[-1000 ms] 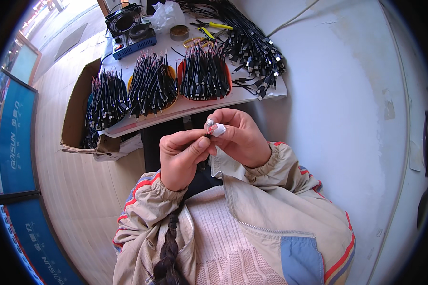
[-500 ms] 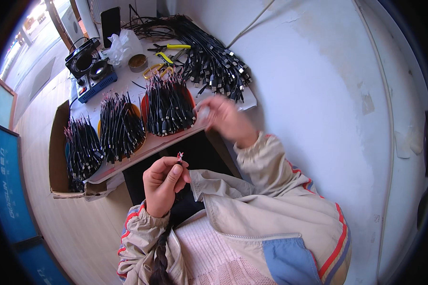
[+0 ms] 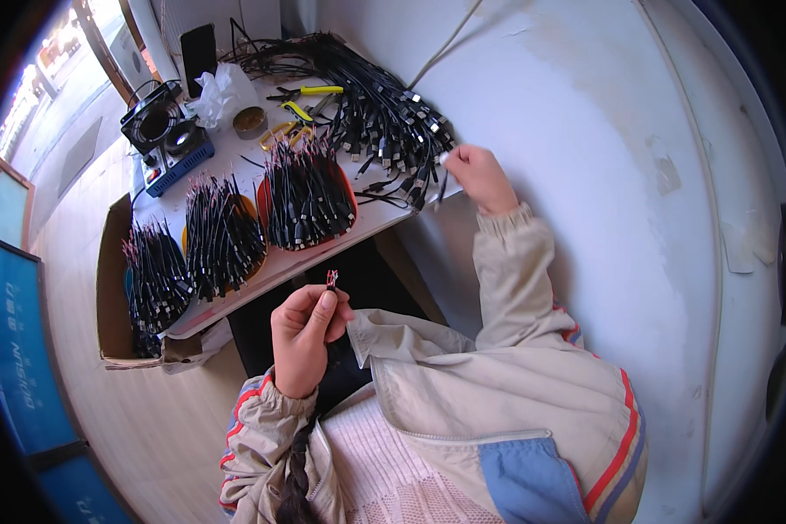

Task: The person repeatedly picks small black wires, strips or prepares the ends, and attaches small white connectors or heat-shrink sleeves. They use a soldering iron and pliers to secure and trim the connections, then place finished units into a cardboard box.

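Observation:
My left hand [image 3: 304,332] is closed in a pinch, thumb against the fingers, round a black cable end [image 3: 331,280] from which thin red and pale wires stick up. Most of that cable is hidden in the fist. Out to the right, by the table's corner, my right hand [image 3: 485,179] pinches the light metal tip of a black USB cable [image 3: 442,186], which hangs below the fingers. Beside it spreads a large bundle of black USB cables [image 3: 393,109] with metal plugs toward me.
Short black cables with bare ends stand packed in a red container [image 3: 352,188], a yellow container [image 3: 255,210] and a cardboard box [image 3: 113,288]. Farther back are yellow-handled pliers [image 3: 321,90], a small round tin [image 3: 251,122], a plastic bag [image 3: 224,94] and a blue device with a fan [image 3: 179,162]. A wall [image 3: 576,175] rises at right.
My right hand has moved right, from beside the red container to the table's corner, and now pinches a cable. My left hand has stayed nearly in place with its cable end.

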Demonstrator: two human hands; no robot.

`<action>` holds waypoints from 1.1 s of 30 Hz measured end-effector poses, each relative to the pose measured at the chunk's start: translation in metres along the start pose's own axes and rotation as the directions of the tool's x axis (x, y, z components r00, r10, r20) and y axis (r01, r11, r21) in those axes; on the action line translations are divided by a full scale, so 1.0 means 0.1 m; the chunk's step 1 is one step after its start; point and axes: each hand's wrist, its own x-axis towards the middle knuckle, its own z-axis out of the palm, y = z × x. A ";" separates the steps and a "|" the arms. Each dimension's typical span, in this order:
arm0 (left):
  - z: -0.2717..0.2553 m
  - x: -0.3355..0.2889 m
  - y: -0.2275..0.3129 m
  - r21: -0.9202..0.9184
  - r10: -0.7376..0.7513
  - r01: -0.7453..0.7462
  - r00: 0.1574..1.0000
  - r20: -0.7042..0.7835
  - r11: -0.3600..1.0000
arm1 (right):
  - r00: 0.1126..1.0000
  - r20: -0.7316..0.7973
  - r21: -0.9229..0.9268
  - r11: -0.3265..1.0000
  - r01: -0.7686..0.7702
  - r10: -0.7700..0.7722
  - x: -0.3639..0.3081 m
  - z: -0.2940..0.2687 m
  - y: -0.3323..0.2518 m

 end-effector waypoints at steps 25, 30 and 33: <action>0.24 -0.35 0.66 0.127 0.600 -0.598 0.800 0.033 0.791 | 0.793 0.352 0.707 0.696 0.123 -0.497 -1.21 0.87 -0.91; 0.25 -0.41 0.55 0.170 0.531 -0.529 0.847 0.036 0.831 | 0.787 0.328 0.762 0.639 0.107 -0.523 -1.31 0.71 -1.31; 0.26 -0.40 0.57 0.011 0.436 -0.437 0.898 0.063 0.899 | 0.763 0.359 0.745 0.657 0.112 -0.538 -1.32 0.68 -1.33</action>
